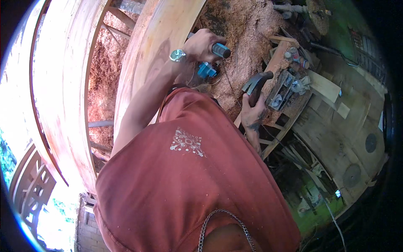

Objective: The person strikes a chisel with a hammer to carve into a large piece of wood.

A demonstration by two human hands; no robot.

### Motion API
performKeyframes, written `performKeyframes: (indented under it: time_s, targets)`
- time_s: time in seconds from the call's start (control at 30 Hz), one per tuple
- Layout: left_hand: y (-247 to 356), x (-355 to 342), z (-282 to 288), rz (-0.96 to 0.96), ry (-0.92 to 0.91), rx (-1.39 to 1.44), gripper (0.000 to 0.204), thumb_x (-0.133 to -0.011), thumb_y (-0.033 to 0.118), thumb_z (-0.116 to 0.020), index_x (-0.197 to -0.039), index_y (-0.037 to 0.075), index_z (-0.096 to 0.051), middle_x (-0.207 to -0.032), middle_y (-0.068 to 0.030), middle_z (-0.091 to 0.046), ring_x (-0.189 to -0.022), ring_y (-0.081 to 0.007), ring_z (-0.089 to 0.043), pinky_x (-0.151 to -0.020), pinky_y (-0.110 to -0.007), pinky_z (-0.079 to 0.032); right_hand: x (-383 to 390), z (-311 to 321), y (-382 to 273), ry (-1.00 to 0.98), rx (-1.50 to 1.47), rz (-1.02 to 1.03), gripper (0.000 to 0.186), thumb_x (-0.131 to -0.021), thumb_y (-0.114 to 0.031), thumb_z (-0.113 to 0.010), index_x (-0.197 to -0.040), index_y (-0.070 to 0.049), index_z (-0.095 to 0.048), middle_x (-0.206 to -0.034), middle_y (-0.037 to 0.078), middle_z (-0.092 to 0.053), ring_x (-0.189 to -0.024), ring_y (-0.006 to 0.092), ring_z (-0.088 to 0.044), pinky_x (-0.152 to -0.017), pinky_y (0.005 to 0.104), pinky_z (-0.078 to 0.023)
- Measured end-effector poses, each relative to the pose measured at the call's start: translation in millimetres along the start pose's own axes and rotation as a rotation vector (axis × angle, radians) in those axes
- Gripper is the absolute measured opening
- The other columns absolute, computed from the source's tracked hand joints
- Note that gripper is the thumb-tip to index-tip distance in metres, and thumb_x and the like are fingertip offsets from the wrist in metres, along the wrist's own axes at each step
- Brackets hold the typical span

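My left hand, with a watch on the wrist, is closed round a chisel with a teal and black handle; a bit of its metal shows past the knuckles, beside the edge of a wide plank, and the tip is hidden. Just below that hand lies a teal tool part, its kind unclear. Over on the right, my right hand grips a claw hammer with a dark handle. The hammer's head points up toward the bench, apart from the chisel.
Large curved wooden planks run along the left. Wood shavings heap up in front. On the right, a wooden bench bears several small jars and an open tray. Thin boards and a cable lie beyond.
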State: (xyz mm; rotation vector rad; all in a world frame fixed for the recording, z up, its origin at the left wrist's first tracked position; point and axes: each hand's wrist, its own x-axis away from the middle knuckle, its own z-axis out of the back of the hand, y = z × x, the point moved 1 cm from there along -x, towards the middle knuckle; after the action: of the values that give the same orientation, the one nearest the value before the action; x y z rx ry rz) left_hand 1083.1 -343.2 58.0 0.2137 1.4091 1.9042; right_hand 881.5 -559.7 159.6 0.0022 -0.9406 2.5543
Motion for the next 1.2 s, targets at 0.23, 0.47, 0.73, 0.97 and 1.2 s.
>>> performKeyframes:
  time_s: [0.23, 0.47, 0.73, 0.97, 1.2]
  targets:
    - [10, -2, 23, 0.118, 0.039, 0.008, 0.023, -0.064, 0.023, -0.074, -0.076, 0.009, -0.062, -0.064, -0.0139, -0.059, -0.063, -0.0368, -0.060, -0.059, -0.046, -0.047, -33, 12, -84, 0.255, -0.201, 0.217, 0.014, -0.093, -0.010, -0.065, -0.103, -0.004, -0.058, -0.077, 0.005, -0.062, -0.062, 0.0143, -0.055, -0.058, 0.0360, -0.045]
    - [7, 1, 14, 0.006, 0.146, 0.001, 0.034, -0.059, 0.023, -0.075, -0.087, 0.006, -0.068, -0.070, -0.0170, -0.063, -0.068, -0.0374, -0.064, -0.063, -0.044, -0.051, -53, -51, -73, -0.209, 0.205, 0.342, 0.018, -0.084, -0.002, -0.064, -0.101, 0.000, -0.056, -0.088, 0.025, -0.064, -0.079, 0.0424, -0.066, -0.067, 0.0499, -0.052]
    - [8, 9, -8, -0.017, -0.043, -0.001, 0.039, -0.052, 0.027, -0.072, -0.081, 0.005, -0.059, -0.069, -0.0173, -0.059, -0.068, -0.0405, -0.061, -0.061, -0.047, -0.047, -18, -15, -45, -0.031, -0.074, 0.036, 0.023, -0.094, -0.016, -0.064, -0.107, 0.002, -0.058, -0.083, 0.018, -0.065, -0.075, 0.0307, -0.066, -0.069, 0.0424, -0.051]
    - [-6, -12, 6, -0.013, -0.041, -0.069, 0.037, -0.057, 0.027, -0.073, -0.087, 0.007, -0.063, -0.072, -0.0171, -0.061, -0.071, -0.0405, -0.061, -0.062, -0.046, -0.048, -17, 1, -3, 0.045, -0.039, 0.058, 0.025, -0.092, -0.014, -0.067, -0.108, 0.002, -0.058, -0.086, 0.016, -0.066, -0.076, 0.0325, -0.065, -0.071, 0.0435, -0.049]
    - [-5, -22, 20, 0.010, 0.080, -0.046, 0.029, -0.061, 0.022, -0.074, -0.082, 0.007, -0.061, -0.069, -0.0158, -0.061, -0.067, -0.0384, -0.061, -0.062, -0.046, -0.048, -30, 8, -41, 0.067, -0.157, 0.134, 0.026, -0.093, -0.016, -0.067, -0.107, 0.005, -0.061, -0.090, 0.014, -0.068, -0.082, 0.0290, -0.067, -0.076, 0.0421, -0.051]
